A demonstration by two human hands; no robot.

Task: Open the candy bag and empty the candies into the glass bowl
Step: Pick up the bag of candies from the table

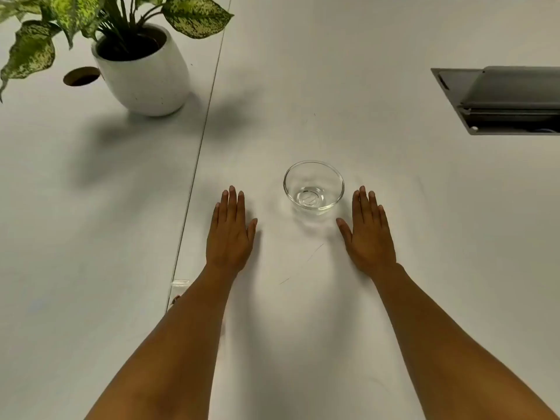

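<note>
Head view shows both hands lying flat, palms down, on a white table (pixel 394 268), fingers stretched forward and gripping nothing. The left hand (pixel 230 234) sits just left of centre; the right hand (pixel 368 234) sits to the right of centre, its thumb tip close to the foot of the glass bowl (pixel 314 187) but, as far as I can tell, not touching it. The bowl stands upright between the two hands and a little further up the frame, nearer the right one, and it is clear and empty.

No candy bag can be made out for certain. At the lower left, just beside the left forearm and on the seam between two table panels, a small clear strip (pixel 179 282) with a bit of something brownish below it peeks out; this may be the edge of the bag, but most of it is hidden by the arm.

In the upper left of the frame stands a potted plant (pixel 142 71) in a white pot, with a round cable hole (pixel 81 76) beside it. At the upper right edge a grey cable hatch (pixel 497 101) is set into the table.

I judge the task has not yet begun: this is the resting pose before the first step. The next move calls for finding and picking up the bag, probably with the left hand, then holding it with both hands to tear or pull it open over the bowl
</note>
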